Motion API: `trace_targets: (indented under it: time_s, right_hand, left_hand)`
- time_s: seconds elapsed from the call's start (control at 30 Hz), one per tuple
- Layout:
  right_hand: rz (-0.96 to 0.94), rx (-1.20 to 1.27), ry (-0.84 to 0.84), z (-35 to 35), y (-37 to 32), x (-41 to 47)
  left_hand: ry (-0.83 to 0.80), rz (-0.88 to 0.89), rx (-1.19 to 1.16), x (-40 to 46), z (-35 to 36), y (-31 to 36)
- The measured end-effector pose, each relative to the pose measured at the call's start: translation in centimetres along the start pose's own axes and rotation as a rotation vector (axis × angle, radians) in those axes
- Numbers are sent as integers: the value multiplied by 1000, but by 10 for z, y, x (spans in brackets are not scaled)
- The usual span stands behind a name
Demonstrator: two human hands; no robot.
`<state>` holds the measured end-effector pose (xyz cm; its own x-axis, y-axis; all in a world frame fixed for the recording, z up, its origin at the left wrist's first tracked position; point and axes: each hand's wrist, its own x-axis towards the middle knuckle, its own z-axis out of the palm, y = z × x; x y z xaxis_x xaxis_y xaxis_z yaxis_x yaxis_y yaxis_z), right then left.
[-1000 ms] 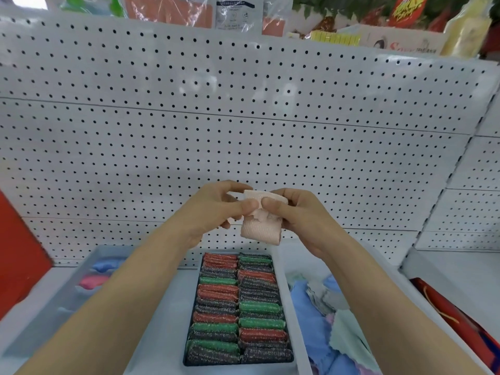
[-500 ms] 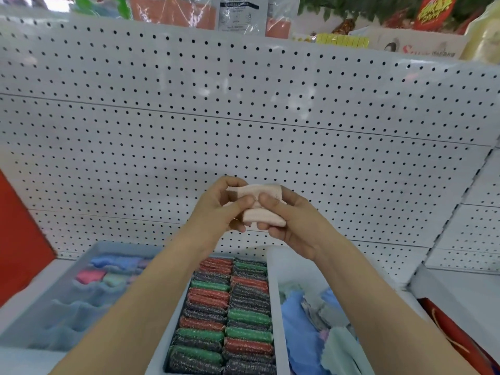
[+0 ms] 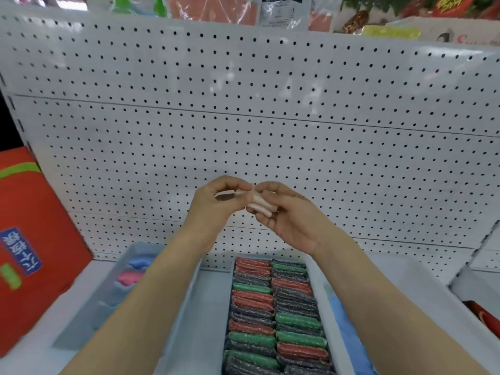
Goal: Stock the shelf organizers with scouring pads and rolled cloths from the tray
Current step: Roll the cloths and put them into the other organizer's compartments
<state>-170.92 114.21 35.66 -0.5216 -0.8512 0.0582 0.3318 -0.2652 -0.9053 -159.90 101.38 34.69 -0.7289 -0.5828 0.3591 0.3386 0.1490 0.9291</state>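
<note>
A pale pink cloth (image 3: pixel 258 203), rolled up tight, is held in front of the pegboard. My left hand (image 3: pixel 216 209) pinches its upper end while my right hand (image 3: pixel 286 217) cups it with curled fingers. Below the hands stands an organizer (image 3: pixel 205 307) packed with two rows of red, green and dark scouring pads (image 3: pixel 273 315). To the left lies a grey-blue organizer (image 3: pixel 108 301) with scalloped slots, holding a blue rolled cloth (image 3: pixel 139 263) and a pink rolled cloth (image 3: pixel 130 278). At the lower right, loose blue cloths (image 3: pixel 349 328) lie in a tray, partly hidden by my right forearm.
The white pegboard back panel (image 3: pixel 270 117) rises behind the shelf. A large red box (image 3: pixel 35 253) with blue lettering stands at the left. A red item (image 3: pixel 481 318) lies at the far right. Packaged goods (image 3: pixel 216 8) sit on the shelf above.
The pink cloth went from hanging partly unrolled to a tight small roll between both hands. The view shifted left, bringing the red box and left organizer further in.
</note>
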Motion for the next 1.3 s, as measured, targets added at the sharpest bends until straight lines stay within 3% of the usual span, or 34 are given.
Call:
trace_targets:
  time_s: [0.13, 0.33, 0.4, 0.5, 0.63, 0.73, 0.87, 0.97, 1.1, 1.3]
  right_hand:
    - [66, -150, 34, 34, 33, 33]
    - [213, -866, 48, 80, 121, 86]
    - [225, -976, 116, 85, 165, 100]
    - [273, -855, 212, 93, 227, 104]
    - [242, -823, 237, 117, 288, 109]
    - [176, -840, 240, 143, 312, 116]
    - [131, -1219, 87, 158, 325, 114]
    - [66, -1602, -46, 162, 327, 118]
    - [36, -1848, -93, 174, 327, 130]
    - [158, -1623, -196, 171, 319, 133]
  left_hand:
    - [-15, -50, 90, 4, -62, -8]
    - [-125, -243, 286, -8, -180, -60]
    - [15, -352, 376, -12, -222, -96]
    - [246, -582, 581, -20, -281, -140]
    - [164, -868, 223, -33, -314, -168]
    - [57, -904, 12, -37, -319, -171]
    - [38, -928, -188, -38, -327, -175]
    - [40, -937, -219, -39, -330, -179]
    - [48, -944, -212, -39, -329, -179]
    - [81, -971, -175, -39, -330, -176]
